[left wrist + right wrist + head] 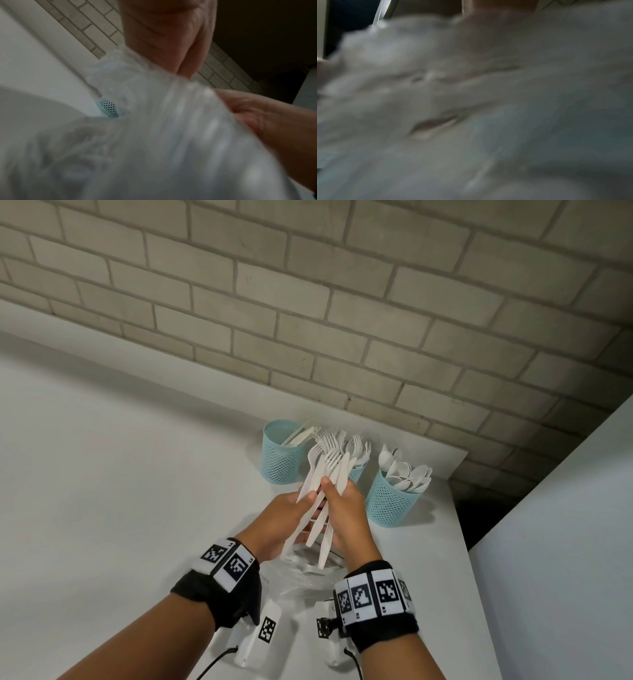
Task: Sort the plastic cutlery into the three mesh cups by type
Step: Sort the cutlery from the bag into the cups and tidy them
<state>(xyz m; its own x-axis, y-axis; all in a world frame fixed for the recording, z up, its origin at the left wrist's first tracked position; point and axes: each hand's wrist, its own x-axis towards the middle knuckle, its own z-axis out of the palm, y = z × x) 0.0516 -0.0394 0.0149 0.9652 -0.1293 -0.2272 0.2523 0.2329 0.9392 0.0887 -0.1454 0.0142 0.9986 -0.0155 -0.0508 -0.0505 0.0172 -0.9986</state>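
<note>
Both hands met above the white counter (pixel 137 474), sharing one fanned bundle of white plastic cutlery (pixel 325 494). The left hand (pixel 287 518) reached in from the lower left, palm turned inward, its fingers curled round the handles and its thumb pressed across the front of the bundle. The right hand (pixel 346 515) came in from the lower right with its back to the head camera, thumb raised against the cutlery and fingers wrapped behind it. Fork tines and knife blades pointed up and away toward the brick wall (pixel 308 302), while the handle ends hung down between the wrists. Each forearm wore a black band (pixel 222 587) with printed square markers.

Three blue mesh cups stood beyond the hands, near the wall: the left cup (pixel 281 457) held knives, the middle cup (pixel 356 472), mostly hidden behind the bundle, held forks, and the right cup (pixel 390 501) held spoons. Clear crumpled plastic (pixel 308 573) lay on the counter beneath the hands.

Both wrist views were heavily blurred; the left one showed skin, pale plastic and a patch of mesh cup (pixel 109 106).
</note>
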